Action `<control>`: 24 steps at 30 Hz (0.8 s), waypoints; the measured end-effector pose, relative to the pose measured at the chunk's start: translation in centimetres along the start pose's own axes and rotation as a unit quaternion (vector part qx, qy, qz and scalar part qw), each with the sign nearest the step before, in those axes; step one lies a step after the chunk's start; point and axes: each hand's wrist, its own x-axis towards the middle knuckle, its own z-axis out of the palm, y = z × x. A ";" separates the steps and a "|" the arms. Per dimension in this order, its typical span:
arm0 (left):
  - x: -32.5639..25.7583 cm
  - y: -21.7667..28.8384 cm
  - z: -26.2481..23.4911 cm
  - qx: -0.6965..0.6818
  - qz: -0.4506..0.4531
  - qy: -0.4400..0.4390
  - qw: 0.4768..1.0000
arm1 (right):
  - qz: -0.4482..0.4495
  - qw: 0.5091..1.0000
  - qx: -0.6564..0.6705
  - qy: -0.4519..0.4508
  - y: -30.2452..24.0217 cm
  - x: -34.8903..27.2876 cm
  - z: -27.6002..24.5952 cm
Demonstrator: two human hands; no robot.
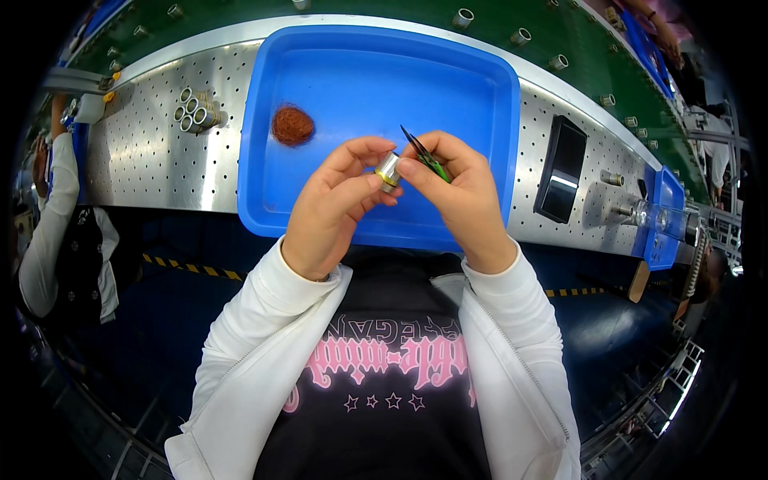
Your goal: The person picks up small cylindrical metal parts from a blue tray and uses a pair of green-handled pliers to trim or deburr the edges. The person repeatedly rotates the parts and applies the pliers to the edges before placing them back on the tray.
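Hands meet over the near edge of a blue tray: the left hand (332,204) pinches a small silvery metal cylinder (388,170) with a yellowish band between thumb and fingertips, and the right hand (456,192) is closed around green-handled tweezers (424,154), whose dark tips stick up and away just above the cylinder. The cylinder sits right between the two hands, touching the left fingers and pressed against the right thumb. Both wrists come out of white jacket sleeves (264,320) worn over a black shirt with pink print. The blue tray (480,88) is shallow and rectangular, and on its floor to the far left of the hands lies a reddish-brown fuzzy clump (292,125), well apart from them. The tray rests on a desk (152,160) of perforated shiny metal that curves across the view. On the desk left of the tray lies a small cluster of short metal tubes (192,112); right of the tray is a dark rectangular opening (560,170). Beyond the desk runs a green belt (384,8) carrying more small metal cylinders spaced along it. At the far left another person in a white sleeve (48,216) stands by the desk. The floor below is dark, with a yellow-and-black striped line (192,268).
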 end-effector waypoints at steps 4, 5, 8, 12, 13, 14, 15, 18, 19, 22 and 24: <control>0.0 0.0 0.1 -0.015 -0.007 0.002 1.000 | 0.005 1.000 -0.005 0.000 0.1 0.0 0.0; 0.0 0.0 0.0 -0.018 -0.008 0.000 1.000 | 0.006 1.000 -0.007 0.000 0.1 0.0 0.0; 0.1 -0.1 -0.2 -0.026 -0.013 -0.003 1.000 | 0.005 1.000 -0.015 0.006 0.2 0.1 0.0; 0.1 -0.1 -0.1 -0.013 -0.002 -0.002 1.000 | -0.002 1.000 -0.023 0.009 0.2 0.2 0.0; 0.0 -0.1 -0.1 0.011 0.006 0.001 1.000 | -0.002 1.000 -0.023 0.009 0.2 0.2 0.0; 0.0 -0.1 0.0 0.036 0.014 0.004 0.999 | -0.002 1.000 -0.022 0.010 0.2 0.2 0.0; 0.0 -0.1 0.0 0.061 0.022 0.007 0.998 | -0.004 1.000 -0.023 0.010 0.3 0.2 0.0; 0.1 -0.1 -0.3 0.042 0.006 -0.006 0.999 | -0.009 1.000 -0.023 0.014 0.3 0.2 0.0; 0.1 0.0 -0.3 0.025 -0.003 -0.008 1.000 | -0.011 1.000 -0.022 0.018 0.3 0.3 0.0; 0.1 0.2 -0.1 -0.013 -0.027 -0.014 0.999 | -0.013 0.999 -0.033 0.032 0.4 0.3 -0.1; 0.1 0.2 -0.1 -0.023 -0.038 -0.018 0.999 | -0.012 0.998 -0.052 0.040 0.4 0.4 -0.2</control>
